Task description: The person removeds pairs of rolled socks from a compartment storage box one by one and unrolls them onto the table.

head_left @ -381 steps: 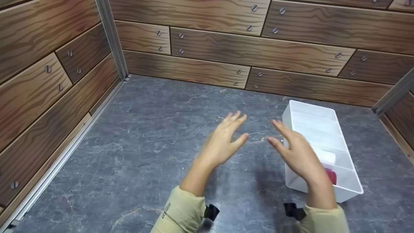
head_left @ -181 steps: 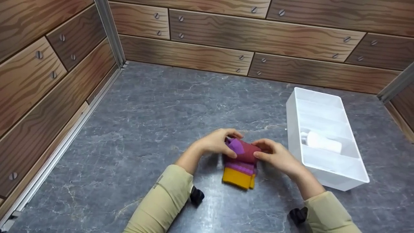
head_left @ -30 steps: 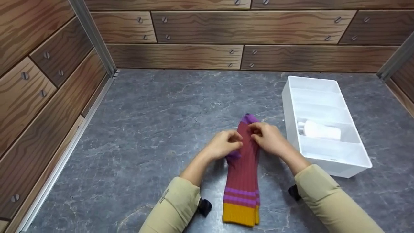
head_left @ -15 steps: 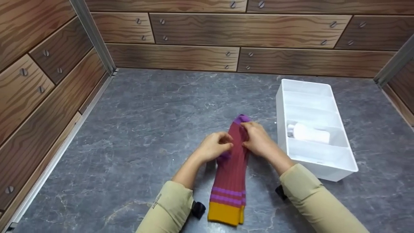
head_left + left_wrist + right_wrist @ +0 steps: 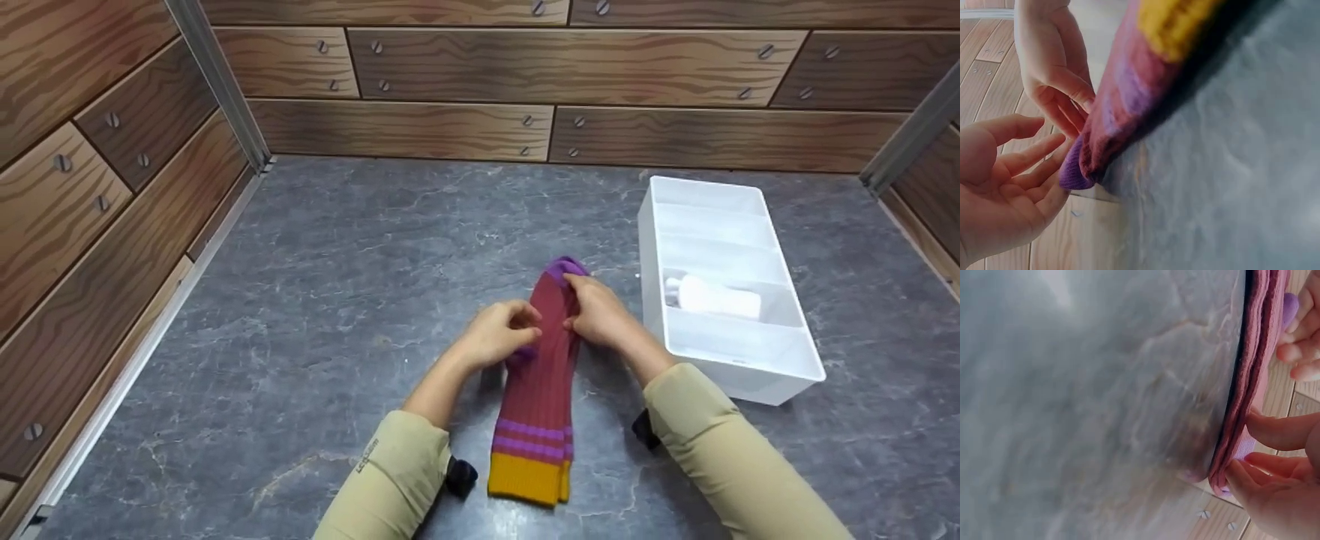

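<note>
A pair of socks (image 5: 538, 397) lies stacked and lengthwise in the head view, dark red and ribbed, with purple stripes, yellow cuffs nearest me and purple toes at the far end. A purple heel (image 5: 1075, 169) sticks out at the left side. My left hand (image 5: 499, 334) is beside that heel, its fingers loosely bent and partly over the sock's left edge. On the right edge near the toes, my right hand (image 5: 600, 311) touches the socks with thumb and fingertips apart. The right wrist view shows its fingertips against the layered sock edges (image 5: 1241, 399).
A white divided box (image 5: 780, 386) stands to the right, beyond my right hand. One of its compartments holds a white bundle (image 5: 716, 298). Wood-patterned walls (image 5: 420, 127) enclose the grey marbled tabletop (image 5: 337, 247) at the back and sides.
Earlier, a red item sat in the box's near compartment, and both hands were bare. Later they held the socks folded up. Now the socks lie extended; lately the hands have barely moved.
</note>
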The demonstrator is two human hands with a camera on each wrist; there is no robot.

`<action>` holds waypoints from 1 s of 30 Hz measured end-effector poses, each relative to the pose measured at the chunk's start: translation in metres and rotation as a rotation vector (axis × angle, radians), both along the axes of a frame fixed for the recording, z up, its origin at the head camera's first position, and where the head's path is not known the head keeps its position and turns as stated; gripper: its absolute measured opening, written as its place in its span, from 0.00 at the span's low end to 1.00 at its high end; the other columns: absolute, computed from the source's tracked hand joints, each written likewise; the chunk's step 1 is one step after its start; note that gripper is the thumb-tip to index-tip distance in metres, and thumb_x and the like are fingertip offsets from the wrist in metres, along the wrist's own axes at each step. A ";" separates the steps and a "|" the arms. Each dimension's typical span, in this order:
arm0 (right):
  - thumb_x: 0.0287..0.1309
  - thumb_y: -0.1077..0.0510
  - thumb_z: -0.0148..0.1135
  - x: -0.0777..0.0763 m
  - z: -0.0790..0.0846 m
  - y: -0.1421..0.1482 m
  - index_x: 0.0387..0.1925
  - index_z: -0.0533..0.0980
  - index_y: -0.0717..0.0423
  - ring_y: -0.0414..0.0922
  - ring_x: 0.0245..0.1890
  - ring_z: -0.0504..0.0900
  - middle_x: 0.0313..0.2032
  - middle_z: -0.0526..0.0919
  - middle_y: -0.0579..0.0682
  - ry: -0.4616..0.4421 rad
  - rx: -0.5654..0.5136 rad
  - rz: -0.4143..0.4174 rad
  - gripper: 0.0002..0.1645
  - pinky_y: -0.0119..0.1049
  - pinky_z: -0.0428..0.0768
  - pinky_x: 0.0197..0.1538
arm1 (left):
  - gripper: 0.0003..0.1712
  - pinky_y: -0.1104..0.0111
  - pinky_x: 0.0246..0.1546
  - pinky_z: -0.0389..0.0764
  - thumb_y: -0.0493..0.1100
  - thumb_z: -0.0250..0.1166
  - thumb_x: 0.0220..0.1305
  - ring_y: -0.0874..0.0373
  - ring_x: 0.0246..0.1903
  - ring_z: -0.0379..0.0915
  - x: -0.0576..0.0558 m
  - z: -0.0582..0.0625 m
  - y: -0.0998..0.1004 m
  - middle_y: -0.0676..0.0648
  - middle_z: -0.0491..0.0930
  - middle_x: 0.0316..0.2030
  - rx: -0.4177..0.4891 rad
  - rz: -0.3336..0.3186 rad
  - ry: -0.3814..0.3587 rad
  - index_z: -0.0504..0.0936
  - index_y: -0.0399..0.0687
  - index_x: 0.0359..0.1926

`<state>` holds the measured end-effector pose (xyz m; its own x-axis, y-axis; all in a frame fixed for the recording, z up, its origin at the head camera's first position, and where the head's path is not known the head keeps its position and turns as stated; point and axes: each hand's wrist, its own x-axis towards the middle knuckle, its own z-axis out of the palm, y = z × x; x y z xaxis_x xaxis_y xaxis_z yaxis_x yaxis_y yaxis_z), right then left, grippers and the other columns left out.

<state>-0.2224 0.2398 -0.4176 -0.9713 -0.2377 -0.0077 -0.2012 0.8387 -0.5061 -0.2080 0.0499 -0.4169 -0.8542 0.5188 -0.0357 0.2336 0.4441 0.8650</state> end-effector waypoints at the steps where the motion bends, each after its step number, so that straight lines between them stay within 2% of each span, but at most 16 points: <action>1: 0.46 0.71 0.66 -0.001 0.000 0.001 0.64 0.58 0.78 0.66 0.63 0.62 0.61 0.64 0.75 -0.011 -0.001 -0.001 0.43 0.53 0.59 0.66 | 0.13 0.69 0.40 0.77 0.36 0.62 0.61 0.56 0.38 0.76 -0.001 -0.001 0.000 0.45 0.81 0.37 0.001 -0.011 -0.002 0.80 0.35 0.46; 6: 0.47 0.72 0.63 -0.001 -0.003 0.002 0.64 0.57 0.78 0.66 0.63 0.62 0.62 0.63 0.75 -0.041 -0.014 -0.009 0.43 0.54 0.58 0.66 | 0.13 0.71 0.39 0.78 0.32 0.64 0.59 0.54 0.38 0.77 -0.003 -0.005 0.001 0.43 0.81 0.37 0.021 -0.062 -0.014 0.79 0.33 0.45; 16: 0.47 0.72 0.63 0.002 -0.003 -0.001 0.65 0.58 0.75 0.66 0.63 0.62 0.62 0.63 0.74 -0.037 -0.036 -0.041 0.43 0.54 0.58 0.66 | 0.15 0.71 0.42 0.77 0.25 0.65 0.53 0.49 0.41 0.77 -0.009 -0.006 -0.001 0.38 0.81 0.40 0.026 -0.115 0.005 0.78 0.30 0.44; 25: 0.47 0.74 0.62 0.006 -0.008 -0.001 0.65 0.57 0.76 0.66 0.63 0.62 0.62 0.63 0.75 -0.033 -0.034 -0.045 0.42 0.54 0.58 0.66 | 0.17 0.73 0.42 0.77 0.25 0.67 0.51 0.48 0.41 0.77 -0.007 -0.007 -0.001 0.38 0.81 0.39 0.022 -0.145 -0.006 0.78 0.29 0.44; 30: 0.47 0.75 0.62 0.007 -0.005 -0.002 0.65 0.60 0.75 0.66 0.63 0.63 0.62 0.64 0.73 0.033 -0.054 -0.036 0.41 0.54 0.59 0.66 | 0.16 0.72 0.42 0.77 0.25 0.66 0.52 0.48 0.42 0.77 -0.009 -0.006 -0.003 0.38 0.81 0.41 0.022 -0.140 0.030 0.78 0.30 0.45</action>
